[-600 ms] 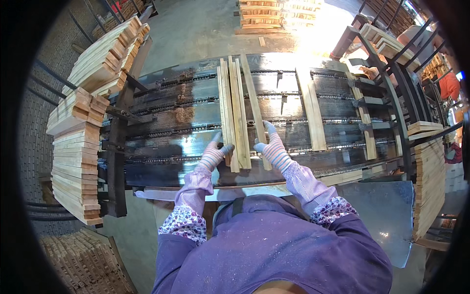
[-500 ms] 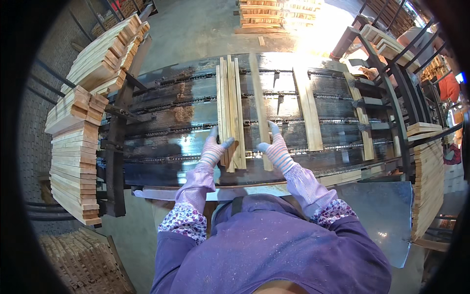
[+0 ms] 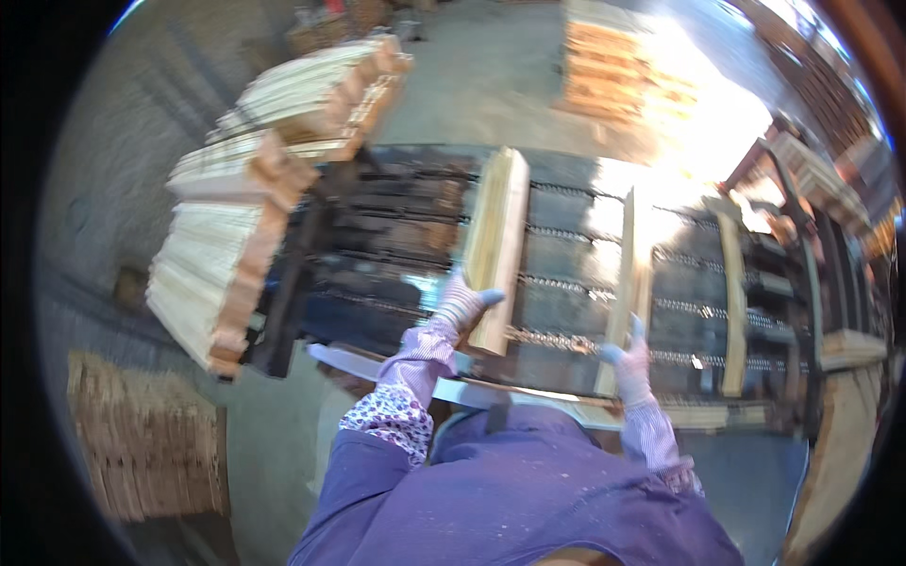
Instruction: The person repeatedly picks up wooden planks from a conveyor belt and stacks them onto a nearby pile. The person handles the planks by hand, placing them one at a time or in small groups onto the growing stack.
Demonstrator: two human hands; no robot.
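My left hand (image 3: 462, 307), in a striped glove with bluish fingertips, grips a group of long wooden planks (image 3: 495, 250) pressed side by side on the dark chain conveyor (image 3: 557, 259). Its thumb lies over their right side near the close end. To the right, my right hand (image 3: 632, 366), gloved alike, has thumb and fingers about the near end of another wooden plank (image 3: 630, 274). Motion blurs its fingertips. Farther right, a single narrow plank (image 3: 733, 302) lies across the chains, apart from both hands.
Stacked planks (image 3: 212, 274) rise along the conveyor's left end, beside a dark metal frame (image 3: 297, 292). More stacks stand at the lower left (image 3: 146, 443) and far back (image 3: 613, 71). A dark rail frame (image 3: 807, 283) and upright boards (image 3: 845, 424) are at the right.
The view has shifted left and blurred. The plank my right hand held now lies against the others in my left hand. My right hand has moved right to another plank.
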